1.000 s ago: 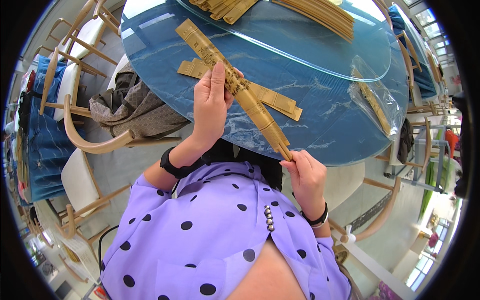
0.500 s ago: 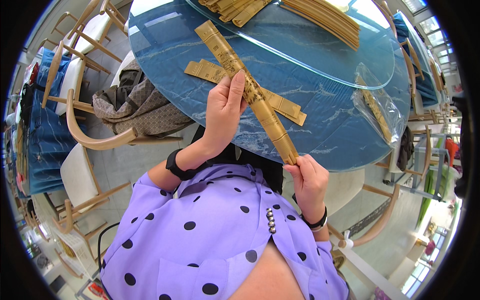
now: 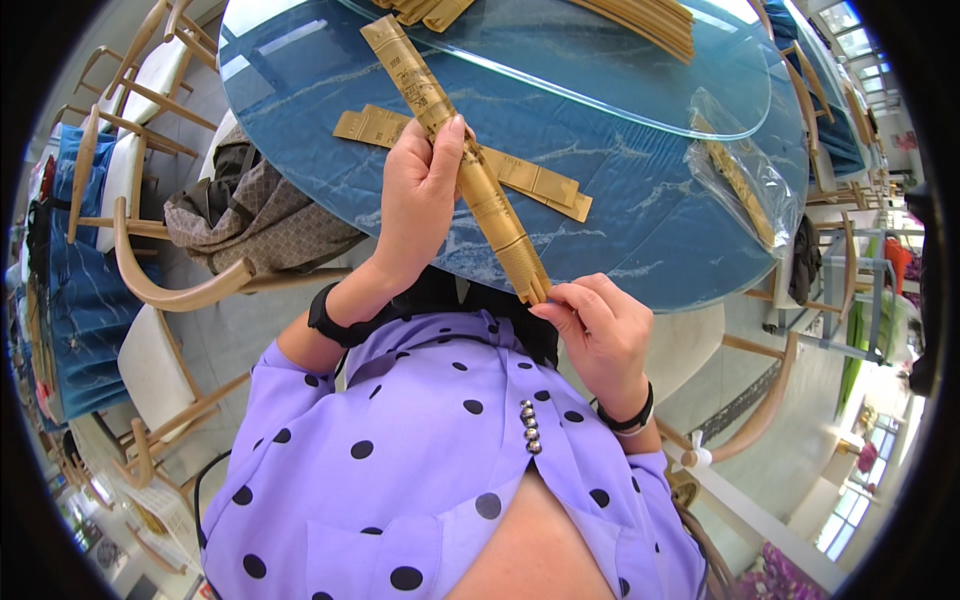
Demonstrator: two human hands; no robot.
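Observation:
A long narrow gold cardboard carton (image 3: 497, 217) with dark print slants over the near edge of the table. Around its middle my left hand (image 3: 415, 200) is closed, thumb on top. At the carton's near end are small loose flaps, pinched between the thumb and fingers of my right hand (image 3: 605, 330). That end looks opened out into a tube, while the far end looks flat. Under it, a flat gold carton (image 3: 540, 180) lies crosswise on the blue tablecloth (image 3: 620, 245), partly hidden by the held one and my left hand.
A round glass turntable (image 3: 600, 95) covers the table's far part, with a stack of gold cartons (image 3: 640, 25) and more gold pieces (image 3: 430, 10). At right lies a clear plastic bag (image 3: 745, 190) with a gold item inside. A patterned bag (image 3: 265, 215) rests on a wooden chair (image 3: 190, 290) at left.
The view has shifted slightly, so the table sits higher and further left. Both hands keep the carton, and my right fingers have changed their pinch at its near-end flaps.

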